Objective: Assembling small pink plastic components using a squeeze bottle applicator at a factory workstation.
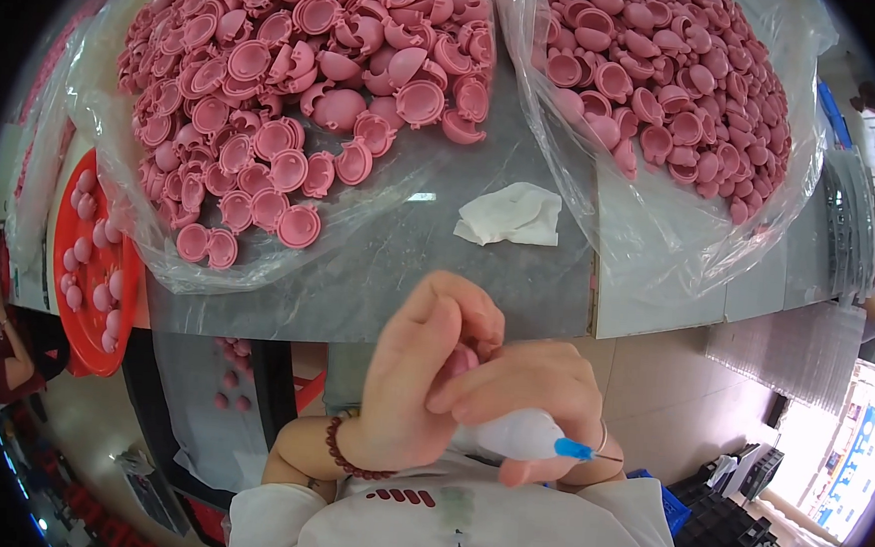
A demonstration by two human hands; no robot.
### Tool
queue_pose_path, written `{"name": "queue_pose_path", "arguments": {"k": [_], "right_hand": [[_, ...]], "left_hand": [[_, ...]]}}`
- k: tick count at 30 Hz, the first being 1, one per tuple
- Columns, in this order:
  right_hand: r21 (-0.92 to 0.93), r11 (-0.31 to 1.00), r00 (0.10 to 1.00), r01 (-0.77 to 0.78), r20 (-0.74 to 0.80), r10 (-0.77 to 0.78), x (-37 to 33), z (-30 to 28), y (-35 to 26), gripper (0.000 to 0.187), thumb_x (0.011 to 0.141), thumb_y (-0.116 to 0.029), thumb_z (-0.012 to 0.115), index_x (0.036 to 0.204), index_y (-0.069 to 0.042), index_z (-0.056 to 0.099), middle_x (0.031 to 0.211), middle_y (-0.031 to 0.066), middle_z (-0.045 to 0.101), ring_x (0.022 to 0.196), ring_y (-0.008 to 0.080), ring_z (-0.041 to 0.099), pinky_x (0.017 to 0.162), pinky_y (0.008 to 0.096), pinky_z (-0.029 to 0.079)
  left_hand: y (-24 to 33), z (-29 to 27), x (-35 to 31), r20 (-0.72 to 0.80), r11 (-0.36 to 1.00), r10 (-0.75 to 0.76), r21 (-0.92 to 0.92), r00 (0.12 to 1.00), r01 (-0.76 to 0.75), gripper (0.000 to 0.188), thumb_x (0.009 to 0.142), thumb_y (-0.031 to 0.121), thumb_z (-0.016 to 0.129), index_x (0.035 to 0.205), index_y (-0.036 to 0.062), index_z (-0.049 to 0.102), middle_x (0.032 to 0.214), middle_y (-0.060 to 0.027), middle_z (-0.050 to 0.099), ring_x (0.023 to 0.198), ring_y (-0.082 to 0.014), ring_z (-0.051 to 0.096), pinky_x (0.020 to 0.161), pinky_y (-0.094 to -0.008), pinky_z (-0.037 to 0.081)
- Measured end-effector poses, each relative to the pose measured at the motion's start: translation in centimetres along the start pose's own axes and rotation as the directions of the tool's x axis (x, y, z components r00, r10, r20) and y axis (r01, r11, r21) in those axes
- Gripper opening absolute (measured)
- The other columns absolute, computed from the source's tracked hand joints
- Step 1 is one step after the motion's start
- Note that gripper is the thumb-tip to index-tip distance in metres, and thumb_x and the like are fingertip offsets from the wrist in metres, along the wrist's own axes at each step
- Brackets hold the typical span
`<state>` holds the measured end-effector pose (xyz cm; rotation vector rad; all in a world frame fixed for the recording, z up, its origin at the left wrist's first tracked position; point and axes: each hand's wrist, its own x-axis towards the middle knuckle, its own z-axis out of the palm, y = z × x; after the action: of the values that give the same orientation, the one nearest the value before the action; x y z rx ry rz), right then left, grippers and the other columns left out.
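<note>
In front of my chest, my left hand (406, 372) is closed around a small pink plastic piece (460, 361), mostly hidden by the fingers. My right hand (541, 380) meets it, its fingertips pressed against the same piece. Within the right hand's curled lower fingers sits a white squeeze bottle (520, 434), its blue needle tip (574, 449) pointing to the right. Beyond my hands, on the grey table (386, 300), lies a heap of pink half-shells (289, 169) on clear plastic. A crumpled white tissue (511, 216) is on the table too.
A second heap of pink shells (689, 98) rests in a clear bag at the far right. On the left, a red tray (74, 321) carries several round pink pieces. Another person's arm (17, 353) shows at the left rim. Black crates (717, 531) stand at lower right.
</note>
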<state>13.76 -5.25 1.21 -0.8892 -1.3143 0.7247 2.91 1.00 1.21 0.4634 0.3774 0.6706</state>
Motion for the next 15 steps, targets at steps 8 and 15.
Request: {"name": "queue_pose_path", "arguments": {"k": [8, 15], "right_hand": [[-0.073, 0.981, 0.983, -0.18, 0.03, 0.183, -0.8, -1.3, -1.1, 0.038, 0.077, -0.04, 0.06, 0.083, -0.002, 0.058, 0.073, 0.0106, 0.058, 0.064, 0.0226, 0.058, 0.055, 0.0287, 0.047], [0.032, 0.974, 0.973, -0.226, -0.05, 0.227, -0.9, -1.3, -1.2, 0.043, 0.08, -0.043, 0.056, 0.079, 0.0, 0.056, 0.083, 0.0133, 0.055, 0.062, 0.021, 0.057, 0.059, 0.0307, 0.048]], "left_hand": [[-0.2, -0.1, -0.7, 0.107, 0.977, -0.211, 0.02, 0.972, 0.211, 0.038, 0.091, 0.04, 0.032, 0.115, 0.0118, 0.037, 0.117, -0.0091, 0.041, 0.118, -0.026, 0.035, 0.099, -0.0361, 0.026], [0.5, 0.1, 0.0, 0.264, 1.0, -0.013, 0.024, 0.964, 0.007, 0.047, 0.088, 0.039, 0.042, 0.122, 0.0085, 0.03, 0.129, -0.0173, 0.031, 0.123, -0.0295, 0.031, 0.101, -0.04, 0.024]]}}
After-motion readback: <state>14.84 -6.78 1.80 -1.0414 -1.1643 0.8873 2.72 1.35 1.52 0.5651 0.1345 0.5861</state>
